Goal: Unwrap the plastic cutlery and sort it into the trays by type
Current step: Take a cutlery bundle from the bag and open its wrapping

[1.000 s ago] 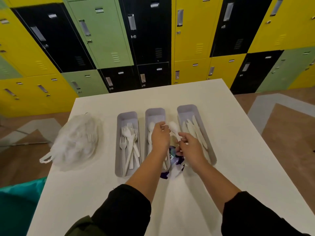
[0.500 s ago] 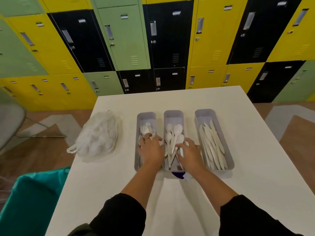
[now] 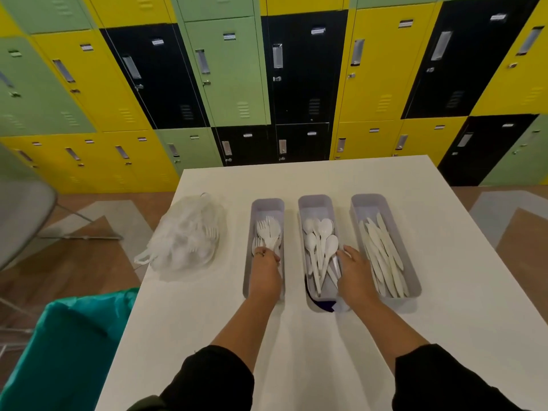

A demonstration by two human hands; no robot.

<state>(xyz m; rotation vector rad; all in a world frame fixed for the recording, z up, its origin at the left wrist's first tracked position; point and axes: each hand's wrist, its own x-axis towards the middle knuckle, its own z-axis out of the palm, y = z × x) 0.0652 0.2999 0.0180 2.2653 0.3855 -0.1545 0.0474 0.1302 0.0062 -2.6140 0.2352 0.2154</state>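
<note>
Both arms reached forward over the smooth white table. The left hand lay in the fork tray, fingers curled onto the forks; whether it gripped one I could not tell. The right hand rested relaxed on the spoon tray rim beside the glossy spoons, with slim knives in the third tray.
</note>
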